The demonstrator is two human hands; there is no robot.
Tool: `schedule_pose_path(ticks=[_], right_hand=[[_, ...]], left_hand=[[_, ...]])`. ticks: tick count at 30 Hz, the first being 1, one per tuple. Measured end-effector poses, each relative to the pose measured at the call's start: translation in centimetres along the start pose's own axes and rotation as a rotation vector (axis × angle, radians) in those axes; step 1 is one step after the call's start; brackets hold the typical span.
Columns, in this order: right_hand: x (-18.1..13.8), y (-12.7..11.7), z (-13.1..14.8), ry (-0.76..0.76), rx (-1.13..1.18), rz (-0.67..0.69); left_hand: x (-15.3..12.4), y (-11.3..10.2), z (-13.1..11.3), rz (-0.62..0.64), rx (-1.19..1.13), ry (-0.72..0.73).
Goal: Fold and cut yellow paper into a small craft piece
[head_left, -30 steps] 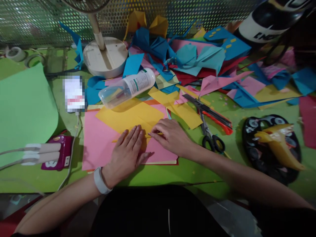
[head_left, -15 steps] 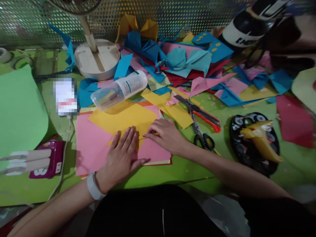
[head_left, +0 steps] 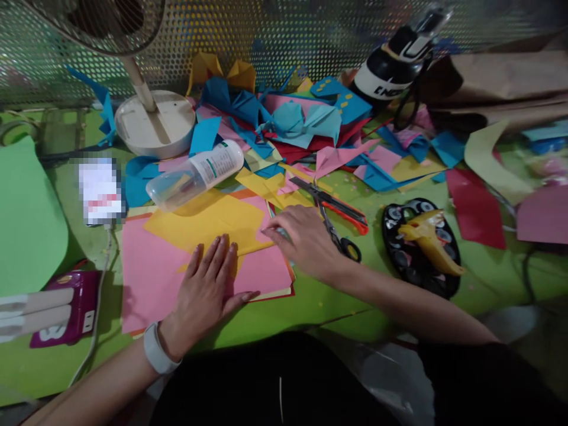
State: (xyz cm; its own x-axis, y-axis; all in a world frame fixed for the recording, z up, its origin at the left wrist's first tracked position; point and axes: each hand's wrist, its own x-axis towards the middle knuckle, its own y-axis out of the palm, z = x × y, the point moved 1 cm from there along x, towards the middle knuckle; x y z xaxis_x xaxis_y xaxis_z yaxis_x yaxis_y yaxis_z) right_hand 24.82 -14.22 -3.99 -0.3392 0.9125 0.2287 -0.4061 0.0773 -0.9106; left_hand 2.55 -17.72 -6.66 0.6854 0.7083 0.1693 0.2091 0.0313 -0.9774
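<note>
A yellow sheet of paper [head_left: 208, 222] with a folded lower edge lies on a stack of pink paper [head_left: 151, 272]. My left hand [head_left: 206, 284] rests flat on the yellow and pink sheets, fingers stretched out. At the right end of the yellow fold is my right hand [head_left: 302, 239], thumb and forefinger drawn together in a pinch. What lies between those fingertips, if anything, is hidden. A clear plastic bottle [head_left: 197, 174] lies across the upper part of the yellow sheet. Just beyond my right hand are scissors [head_left: 350, 248] and a red-and-black box cutter [head_left: 344, 214].
Folded blue, pink and yellow papers [head_left: 306, 121] pile up at the back, near a fan base [head_left: 155, 127] and a black-and-white bottle [head_left: 381, 80]. A phone [head_left: 101, 190] on a cable and green paper [head_left: 31, 219] lie left; a black palette-shaped tray [head_left: 393, 260] lies right.
My right hand has slid rightward along the yellow paper's folded edge to its right end. The left hand stays flat in place. The whole view has shifted to the right.
</note>
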Motion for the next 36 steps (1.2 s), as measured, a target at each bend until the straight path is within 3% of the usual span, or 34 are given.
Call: schedule_pose_path(ticks=[2, 5, 10, 23, 30, 36], right_hand=[[-0.6, 0.7, 1.7, -0.171, -0.015, -0.022], [-1.7, 2.9, 3.4, -0.331, -0.052, 0.099], [-3.1, 4.8, 3.4, -0.315, -0.072, 0.195], [-3.9, 4.3, 2.3, -0.371, -0.074, 0.205], [-5.7, 2.9, 0.0, -0.297, -0.187, 0.193], [-3.3, 3.3, 3.6, -0.391, -0.14, 0.155]], left_hand=[[-0.1, 0.1, 0.2, -0.007, 0.005, 0.015], [-0.4, 0.4, 0.5, 0.004, 0.013, 0.04], [-0.4, 0.6, 0.6, 0.051, 0.01, 0.044], [-2.9, -0.8, 0.4, 0.041, 0.069, -0.113], [-3.4, -0.9, 0.5, 0.013, 0.077, -0.124], [-3.5, -0.6, 0.6, 0.01, 0.115, -0.118]])
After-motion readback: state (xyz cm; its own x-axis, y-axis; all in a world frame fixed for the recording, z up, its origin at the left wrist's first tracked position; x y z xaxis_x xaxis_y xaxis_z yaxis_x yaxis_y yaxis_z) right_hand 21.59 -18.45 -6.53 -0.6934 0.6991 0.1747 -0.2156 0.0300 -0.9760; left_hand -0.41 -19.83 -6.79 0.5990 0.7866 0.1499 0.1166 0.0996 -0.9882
